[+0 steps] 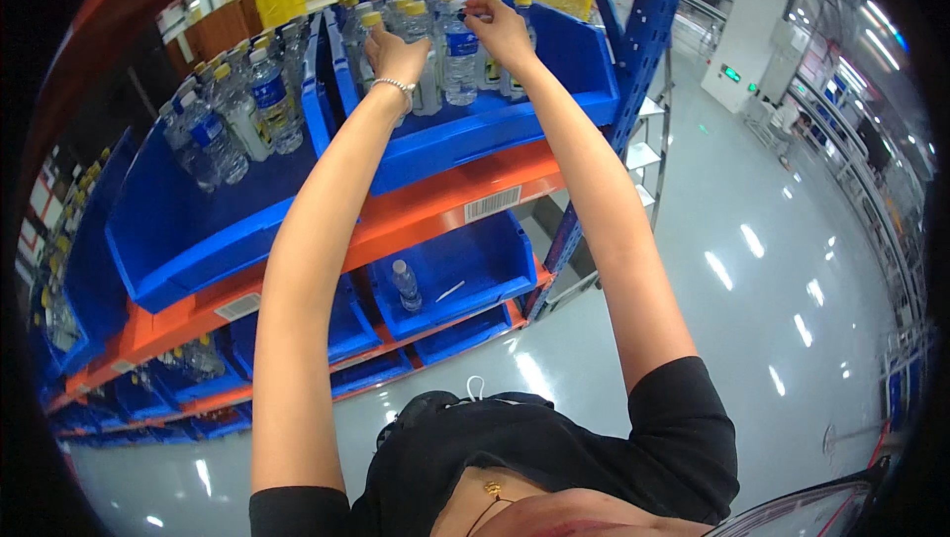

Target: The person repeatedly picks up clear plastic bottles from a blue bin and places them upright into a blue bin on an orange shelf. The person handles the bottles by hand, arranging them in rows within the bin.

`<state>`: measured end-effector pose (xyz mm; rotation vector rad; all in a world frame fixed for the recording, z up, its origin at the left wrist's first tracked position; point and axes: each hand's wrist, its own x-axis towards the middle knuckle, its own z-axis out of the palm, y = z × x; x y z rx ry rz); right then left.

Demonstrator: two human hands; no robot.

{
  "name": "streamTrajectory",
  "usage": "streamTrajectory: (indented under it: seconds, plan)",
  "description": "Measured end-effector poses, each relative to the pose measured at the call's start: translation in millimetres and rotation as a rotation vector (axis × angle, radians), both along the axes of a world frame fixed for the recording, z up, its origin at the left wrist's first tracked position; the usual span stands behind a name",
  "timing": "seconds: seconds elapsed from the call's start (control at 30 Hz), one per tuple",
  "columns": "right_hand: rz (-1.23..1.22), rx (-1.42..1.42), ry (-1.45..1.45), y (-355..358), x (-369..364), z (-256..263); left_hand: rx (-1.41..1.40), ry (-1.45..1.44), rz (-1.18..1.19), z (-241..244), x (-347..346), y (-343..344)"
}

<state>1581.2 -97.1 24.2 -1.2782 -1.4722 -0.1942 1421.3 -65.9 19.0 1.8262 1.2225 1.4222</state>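
Observation:
My left hand (398,60), with a beaded bracelet at the wrist, is among clear plastic bottles in a blue plastic bin (475,137). Its thumb points right, and its fingers are beside a yellow-capped bottle (369,36); whether they grip it is hidden. To the right, my right hand (503,31) reaches over the same bin with bent fingers near the bottle tops. I cannot tell whether it holds one. Between both hands stands an upright bottle with a blue label (461,54). Other bottles behind have yellow or white caps.
A neighbouring blue bin (215,251) at left holds more bottles. Both bins rest on an orange shelf beam (438,210) bearing barcode labels. Below, a lower bin (460,270) contains one small bottle (406,284) and a thin white strip. A blue rack post (653,32) rises at right.

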Motion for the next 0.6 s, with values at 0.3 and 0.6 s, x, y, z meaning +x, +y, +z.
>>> streamTrajectory:
  seconds: [0.3,0.6]
  plan:
    - [-0.035,-0.286,-0.080,87,-12,-22,-0.210,-0.020,0.189,-17,9,45]
    - [0.062,-0.283,-0.108,109,-18,-43,-0.223,-0.057,0.321,-33,21,79]
